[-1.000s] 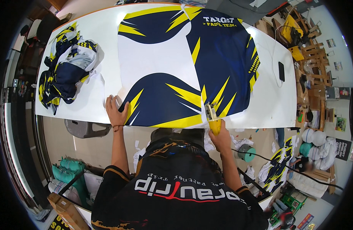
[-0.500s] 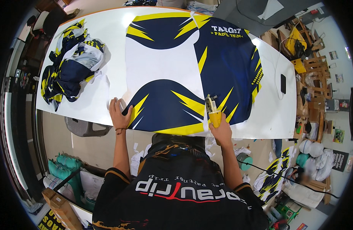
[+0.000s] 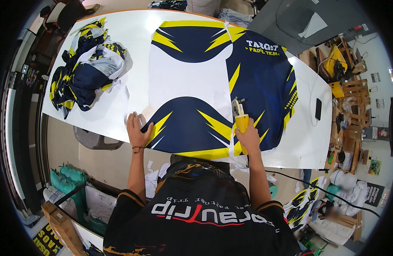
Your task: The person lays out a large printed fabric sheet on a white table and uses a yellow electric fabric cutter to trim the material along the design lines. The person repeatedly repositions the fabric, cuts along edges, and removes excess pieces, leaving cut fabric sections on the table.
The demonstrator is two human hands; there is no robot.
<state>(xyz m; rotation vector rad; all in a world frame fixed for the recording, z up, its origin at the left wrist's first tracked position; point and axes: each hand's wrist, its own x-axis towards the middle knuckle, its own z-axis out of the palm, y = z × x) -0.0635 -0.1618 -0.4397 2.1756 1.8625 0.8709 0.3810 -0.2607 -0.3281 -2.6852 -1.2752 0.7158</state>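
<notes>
Right hand (image 3: 249,138): grip wrapped round the yellow cutter (image 3: 241,121)
Left hand (image 3: 138,131): grip unclenched, resting at the left edge of the fabric (image 3: 196,79)
Fabric: spread across the surface (image 3: 139,55)

The navy, white and yellow printed fabric (image 3: 183,123) lay spread nearly flat across the white desk (image 3: 139,53). The yellow-bodied handheld fabric cutter (image 3: 242,123) pointed toward the far edge, its metal head along the fabric's lengthwise white strip.

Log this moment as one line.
left hand: on printed fabric, lower-left edge | right hand: gripping yellow handheld tool | fabric heap: on table, left side | dark phone: on table, right side
</notes>
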